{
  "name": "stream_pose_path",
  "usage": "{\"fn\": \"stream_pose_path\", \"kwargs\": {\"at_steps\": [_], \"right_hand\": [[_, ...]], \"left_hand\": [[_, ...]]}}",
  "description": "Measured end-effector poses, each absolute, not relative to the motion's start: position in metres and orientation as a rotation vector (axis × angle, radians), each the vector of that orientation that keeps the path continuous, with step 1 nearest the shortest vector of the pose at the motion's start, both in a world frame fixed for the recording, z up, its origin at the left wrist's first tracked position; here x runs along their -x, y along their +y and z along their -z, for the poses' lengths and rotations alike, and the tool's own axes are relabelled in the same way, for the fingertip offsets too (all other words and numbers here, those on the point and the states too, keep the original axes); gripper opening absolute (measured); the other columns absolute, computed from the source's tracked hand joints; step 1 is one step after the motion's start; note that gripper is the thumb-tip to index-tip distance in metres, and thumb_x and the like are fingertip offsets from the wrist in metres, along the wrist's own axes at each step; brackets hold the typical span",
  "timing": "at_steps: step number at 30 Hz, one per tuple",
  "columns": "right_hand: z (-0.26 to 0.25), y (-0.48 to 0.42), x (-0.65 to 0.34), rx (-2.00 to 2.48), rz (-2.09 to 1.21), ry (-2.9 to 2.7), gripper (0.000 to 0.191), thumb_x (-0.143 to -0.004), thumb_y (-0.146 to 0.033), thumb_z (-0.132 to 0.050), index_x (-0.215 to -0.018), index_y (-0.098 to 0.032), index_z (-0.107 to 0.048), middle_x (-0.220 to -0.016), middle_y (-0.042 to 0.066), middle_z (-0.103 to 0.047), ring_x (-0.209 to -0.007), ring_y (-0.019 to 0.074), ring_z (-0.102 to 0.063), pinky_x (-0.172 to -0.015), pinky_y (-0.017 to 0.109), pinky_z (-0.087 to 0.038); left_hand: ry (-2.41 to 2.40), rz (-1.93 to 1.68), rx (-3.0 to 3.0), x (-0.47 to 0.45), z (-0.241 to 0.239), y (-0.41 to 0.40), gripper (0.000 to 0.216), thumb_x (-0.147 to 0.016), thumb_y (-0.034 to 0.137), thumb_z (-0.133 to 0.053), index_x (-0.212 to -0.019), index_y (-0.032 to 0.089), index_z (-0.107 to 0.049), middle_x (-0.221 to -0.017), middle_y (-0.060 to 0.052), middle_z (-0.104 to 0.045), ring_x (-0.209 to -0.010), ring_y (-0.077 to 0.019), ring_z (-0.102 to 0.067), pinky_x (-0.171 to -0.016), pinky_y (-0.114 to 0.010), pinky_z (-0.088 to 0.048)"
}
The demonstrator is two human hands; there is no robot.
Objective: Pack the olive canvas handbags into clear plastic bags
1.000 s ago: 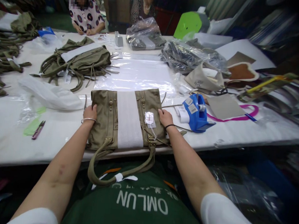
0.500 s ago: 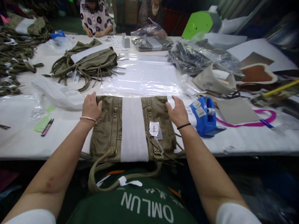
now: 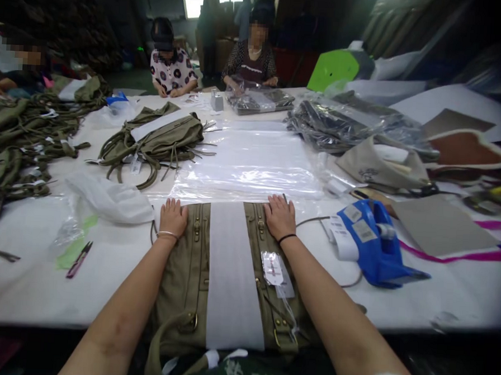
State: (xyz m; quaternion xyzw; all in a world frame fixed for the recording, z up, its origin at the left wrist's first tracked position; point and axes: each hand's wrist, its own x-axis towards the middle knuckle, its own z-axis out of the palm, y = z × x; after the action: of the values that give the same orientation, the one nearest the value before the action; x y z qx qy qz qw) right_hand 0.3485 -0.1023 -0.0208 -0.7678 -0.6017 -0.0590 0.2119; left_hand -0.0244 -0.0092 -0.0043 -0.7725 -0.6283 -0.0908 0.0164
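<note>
Where the white table (image 3: 114, 298) begins at the far left, a heap of olive bags (image 3: 31, 125) lies with one co-worker (image 3: 18, 81) behind it. Closer in, a pair of small snips (image 3: 79, 260) rests by a green scrap (image 3: 71, 252), and a crumpled white plastic bag (image 3: 111, 200) lies just beyond. Farther back sits a banded olive bag (image 3: 171, 136), and past it a second co-worker (image 3: 172, 71) in a patterned top.

The person's left hand (image 3: 174, 217) lies palm down on the upper left corner of a flat olive handbag (image 3: 182, 279), its fingers stretched out and slightly apart. The handbag lies at the near edge of the table, directly before the person, a broad white strip (image 3: 235, 276) running down its middle. Beyond its top edge, clear plastic (image 3: 252, 157) is spread flat; a third co-worker (image 3: 251, 61) is behind that.

The right hand (image 3: 280, 218) lies palm down on the upper right corner, fingers straight and close together, with a tag (image 3: 272, 268) below it. Farther right are plastic-wrapped bundles (image 3: 346, 120), a blue dispenser (image 3: 376, 244) and a grey sheet (image 3: 445, 225).
</note>
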Motion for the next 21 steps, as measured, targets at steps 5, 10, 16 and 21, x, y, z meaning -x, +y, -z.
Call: {"fn": "stream_pose_path", "kwargs": {"at_steps": [5, 10, 16, 21], "right_hand": [[0.012, -0.104, -0.345, 2.117, 0.168, -1.669, 0.049, -0.102, -0.041, -0.033, -0.137, -0.016, -0.057, -0.139, 0.012, -0.060, -0.137, 0.0280, -0.045, -0.120, 0.053, -0.016], [0.017, -0.104, -0.347, 2.108, 0.205, -1.660, 0.047, -0.102, -0.041, -0.033, -0.133, -0.018, -0.059, -0.135, 0.012, -0.063, -0.134, 0.0285, -0.048, -0.119, 0.051, -0.017], [0.022, -0.105, -0.350, 2.091, 0.280, -1.679, 0.044, -0.103, -0.040, -0.035, -0.133, -0.018, -0.058, -0.140, 0.009, -0.059, -0.134, 0.0259, -0.047, -0.119, 0.051, -0.018], [0.024, -0.105, -0.350, 2.080, 0.290, -1.678, 0.042, -0.103, -0.038, -0.036, -0.133, -0.018, -0.059, -0.137, 0.010, -0.062, -0.133, 0.0255, -0.047, -0.118, 0.050, -0.017]], "left_hand": [[-2.006, 0.085, 2.526, 0.018, -0.031, 0.009, 0.051, -0.095, 0.040, -0.042, -0.135, 0.014, -0.058, -0.146, -0.019, -0.052, -0.145, -0.0379, -0.033, -0.117, -0.061, -0.022], [-1.658, 0.219, 2.864, -0.060, -0.067, 0.071, 0.047, -0.098, 0.037, -0.040, -0.138, 0.020, -0.056, -0.142, -0.011, -0.057, -0.143, -0.0244, -0.039, -0.121, -0.042, -0.022], [-1.839, 0.121, 2.767, -0.136, -0.026, 0.117, 0.054, -0.101, 0.037, -0.036, -0.150, 0.016, -0.039, -0.158, -0.017, -0.035, -0.148, -0.0299, -0.029, -0.118, -0.049, -0.026], [-1.907, 0.032, 2.648, -0.131, -0.003, 0.120, 0.048, -0.101, 0.034, -0.035, -0.146, 0.016, -0.043, -0.155, -0.018, -0.038, -0.146, -0.0301, -0.031, -0.117, -0.050, -0.027]]}}
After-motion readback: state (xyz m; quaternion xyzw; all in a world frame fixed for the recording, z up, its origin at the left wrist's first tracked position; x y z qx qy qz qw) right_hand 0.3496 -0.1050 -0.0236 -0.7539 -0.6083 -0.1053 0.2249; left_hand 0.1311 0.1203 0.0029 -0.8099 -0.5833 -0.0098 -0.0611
